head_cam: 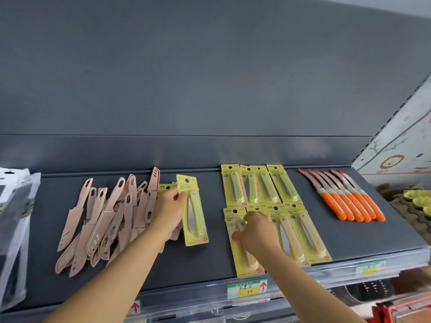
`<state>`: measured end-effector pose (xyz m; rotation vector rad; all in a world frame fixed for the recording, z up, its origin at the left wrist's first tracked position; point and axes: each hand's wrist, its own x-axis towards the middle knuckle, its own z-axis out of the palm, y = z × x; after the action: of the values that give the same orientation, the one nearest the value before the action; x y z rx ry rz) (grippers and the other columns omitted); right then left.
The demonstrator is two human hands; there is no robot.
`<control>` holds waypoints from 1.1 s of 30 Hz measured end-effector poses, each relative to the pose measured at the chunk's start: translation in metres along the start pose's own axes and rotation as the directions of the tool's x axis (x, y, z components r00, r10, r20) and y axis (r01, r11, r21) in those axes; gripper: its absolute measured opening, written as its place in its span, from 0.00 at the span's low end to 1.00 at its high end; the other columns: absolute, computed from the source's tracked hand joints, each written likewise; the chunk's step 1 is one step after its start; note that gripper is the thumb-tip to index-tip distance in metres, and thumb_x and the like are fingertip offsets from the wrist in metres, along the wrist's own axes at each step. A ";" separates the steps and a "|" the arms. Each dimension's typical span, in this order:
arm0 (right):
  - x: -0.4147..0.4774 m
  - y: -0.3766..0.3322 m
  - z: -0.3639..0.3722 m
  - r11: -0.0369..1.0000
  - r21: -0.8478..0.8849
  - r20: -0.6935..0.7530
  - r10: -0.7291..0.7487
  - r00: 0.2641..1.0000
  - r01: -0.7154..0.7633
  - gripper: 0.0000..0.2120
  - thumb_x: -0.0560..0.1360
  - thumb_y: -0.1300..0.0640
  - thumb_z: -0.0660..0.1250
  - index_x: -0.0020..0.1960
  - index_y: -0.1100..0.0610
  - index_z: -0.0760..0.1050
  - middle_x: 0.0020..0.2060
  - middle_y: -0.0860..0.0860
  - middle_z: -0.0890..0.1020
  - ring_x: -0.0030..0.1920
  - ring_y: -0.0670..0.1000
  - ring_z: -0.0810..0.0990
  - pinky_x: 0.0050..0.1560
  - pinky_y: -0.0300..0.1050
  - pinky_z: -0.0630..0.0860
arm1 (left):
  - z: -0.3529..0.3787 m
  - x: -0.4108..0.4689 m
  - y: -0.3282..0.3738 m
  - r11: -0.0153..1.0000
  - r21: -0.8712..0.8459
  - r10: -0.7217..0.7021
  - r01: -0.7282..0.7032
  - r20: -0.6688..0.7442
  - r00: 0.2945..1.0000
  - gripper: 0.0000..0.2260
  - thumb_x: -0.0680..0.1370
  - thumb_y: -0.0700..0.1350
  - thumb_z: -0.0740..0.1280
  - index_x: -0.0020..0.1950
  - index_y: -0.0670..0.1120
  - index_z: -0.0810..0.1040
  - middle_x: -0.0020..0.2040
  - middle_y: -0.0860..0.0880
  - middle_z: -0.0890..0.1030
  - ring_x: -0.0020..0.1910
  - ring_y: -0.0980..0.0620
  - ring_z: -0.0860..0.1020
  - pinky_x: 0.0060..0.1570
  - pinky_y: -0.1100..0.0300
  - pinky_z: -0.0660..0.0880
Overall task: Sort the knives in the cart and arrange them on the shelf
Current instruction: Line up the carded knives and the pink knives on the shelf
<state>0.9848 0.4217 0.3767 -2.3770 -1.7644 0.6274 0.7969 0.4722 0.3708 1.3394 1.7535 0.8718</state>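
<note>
Left hand [171, 206]: thumb and fingers pinched on the top corner of a yellow knife pack [195, 217], held at a slant over the dark shelf [205, 264]; unclear whether its lower end touches. Just left of those fingers, behind the wrist, a loose heap of pink sheathed knives [105, 217]. Right hand [255, 231]: fingers curled down onto the front pack [245, 259], leftmost of a near row of yellow packs lying flat. Beyond those fingers, a back row of packs [258, 185] with green handles, edges overlapping. Well right of both hands, a neat row of orange-handled knives [345, 201], blades toward the back panel. Below the right wrist, a price tag [247, 289] on the shelf edge.
</note>
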 end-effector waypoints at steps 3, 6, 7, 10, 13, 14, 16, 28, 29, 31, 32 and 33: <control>-0.001 -0.001 0.001 0.999 0.044 0.001 0.009 1.000 -0.009 0.18 0.68 0.53 0.71 0.56 0.57 0.75 0.52 0.52 0.80 0.48 0.54 0.80 0.44 0.43 0.76 | -0.005 0.003 -0.003 1.000 -0.022 -0.015 0.015 -0.007 1.000 0.13 0.80 0.44 0.59 0.41 0.37 0.74 0.35 0.42 0.74 0.32 0.50 0.70 0.31 0.60 0.62; -0.003 -0.004 0.007 0.997 0.077 -0.019 -0.018 1.000 0.020 0.21 0.70 0.53 0.71 0.61 0.56 0.74 0.55 0.51 0.80 0.52 0.53 0.79 0.47 0.42 0.75 | -0.008 0.006 -0.007 0.998 -0.056 -0.023 0.023 0.010 1.000 0.14 0.80 0.45 0.59 0.43 0.36 0.75 0.41 0.39 0.78 0.36 0.46 0.74 0.33 0.59 0.65; -0.003 -0.006 0.010 0.995 0.092 -0.018 -0.029 0.999 0.031 0.23 0.70 0.52 0.71 0.63 0.55 0.73 0.57 0.51 0.79 0.54 0.52 0.79 0.50 0.42 0.75 | -0.009 0.006 -0.009 0.998 -0.064 -0.024 0.025 0.017 1.000 0.14 0.80 0.45 0.59 0.44 0.36 0.76 0.43 0.39 0.79 0.38 0.44 0.76 0.34 0.59 0.66; -0.004 -0.009 0.015 0.987 0.149 -0.020 -0.054 0.998 0.057 0.25 0.71 0.50 0.71 0.65 0.56 0.72 0.58 0.50 0.79 0.56 0.51 0.78 0.55 0.42 0.75 | -0.011 0.006 -0.011 0.997 -0.069 -0.027 0.031 0.049 0.998 0.14 0.80 0.45 0.59 0.42 0.37 0.75 0.42 0.38 0.79 0.38 0.43 0.75 0.34 0.58 0.66; -0.001 -0.004 0.011 0.990 0.130 -0.025 -0.056 0.998 0.058 0.15 0.71 0.49 0.71 0.53 0.57 0.77 0.48 0.51 0.81 0.47 0.52 0.79 0.44 0.42 0.74 | -0.012 0.003 -0.010 0.999 -0.041 -0.028 0.033 0.117 0.993 0.13 0.80 0.45 0.59 0.36 0.42 0.70 0.35 0.42 0.73 0.34 0.48 0.70 0.34 0.59 0.63; 0.000 -0.001 0.010 0.992 0.118 -0.026 -0.051 0.998 0.054 0.12 0.71 0.48 0.71 0.45 0.57 0.76 0.40 0.50 0.79 0.40 0.51 0.78 0.38 0.41 0.72 | -0.012 0.002 -0.010 1.000 -0.019 -0.021 0.024 0.145 0.989 0.13 0.80 0.45 0.59 0.36 0.43 0.69 0.34 0.44 0.71 0.33 0.50 0.69 0.33 0.60 0.62; 0.000 0.004 0.009 0.993 0.114 -0.019 -0.029 0.999 0.031 0.14 0.70 0.47 0.71 0.36 0.55 0.70 0.31 0.47 0.72 0.31 0.47 0.70 0.30 0.39 0.64 | -0.008 0.001 -0.009 1.000 0.026 -0.011 0.007 0.192 0.981 0.13 0.80 0.45 0.59 0.36 0.43 0.69 0.33 0.45 0.70 0.32 0.51 0.68 0.31 0.61 0.61; -0.005 0.020 0.010 0.995 0.088 -0.125 -0.026 0.992 0.037 0.16 0.77 0.47 0.60 0.58 0.56 0.76 0.48 0.51 0.81 0.42 0.50 0.78 0.41 0.40 0.75 | 0.024 -0.014 0.003 0.978 -0.178 -0.045 0.113 0.347 0.937 0.05 0.79 0.45 0.62 0.51 0.53 0.77 0.48 0.50 0.82 0.49 0.50 0.80 0.54 0.44 0.77; -0.005 0.021 0.009 0.996 0.084 -0.134 -0.018 0.991 0.030 0.16 0.77 0.46 0.60 0.58 0.55 0.76 0.48 0.50 0.82 0.43 0.50 0.79 0.42 0.41 0.76 | 0.027 -0.016 0.004 0.971 -0.202 -0.049 0.128 0.355 0.933 0.06 0.80 0.44 0.61 0.52 0.52 0.76 0.48 0.50 0.82 0.48 0.50 0.81 0.52 0.45 0.78; -0.005 0.024 0.007 0.998 0.060 -0.137 -0.006 0.991 0.014 0.16 0.77 0.45 0.60 0.58 0.53 0.76 0.49 0.49 0.82 0.45 0.51 0.81 0.43 0.42 0.78 | 0.034 -0.020 0.007 0.951 -0.254 -0.070 0.178 0.381 0.922 0.08 0.80 0.41 0.61 0.57 0.49 0.74 0.49 0.49 0.81 0.47 0.50 0.81 0.45 0.50 0.80; -0.005 0.024 0.006 0.999 0.051 -0.131 -0.005 0.991 0.012 0.16 0.76 0.45 0.61 0.57 0.52 0.77 0.49 0.48 0.82 0.46 0.51 0.81 0.44 0.43 0.78 | 0.036 -0.023 0.008 0.942 -0.270 -0.080 0.199 0.395 0.915 0.09 0.80 0.40 0.60 0.59 0.48 0.73 0.49 0.49 0.81 0.46 0.51 0.81 0.41 0.53 0.81; -0.005 0.025 0.005 0.999 0.048 -0.122 -0.007 0.993 0.013 0.16 0.76 0.44 0.62 0.57 0.52 0.77 0.50 0.48 0.82 0.47 0.51 0.81 0.45 0.43 0.78 | 0.039 -0.025 0.009 0.938 -0.277 -0.083 0.209 0.407 0.910 0.09 0.80 0.40 0.60 0.60 0.48 0.72 0.50 0.49 0.81 0.46 0.51 0.81 0.39 0.54 0.80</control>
<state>1.0040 0.4085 0.3649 -2.3206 -1.6904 0.5065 0.8393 0.4527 0.3631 1.0651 1.3208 0.7050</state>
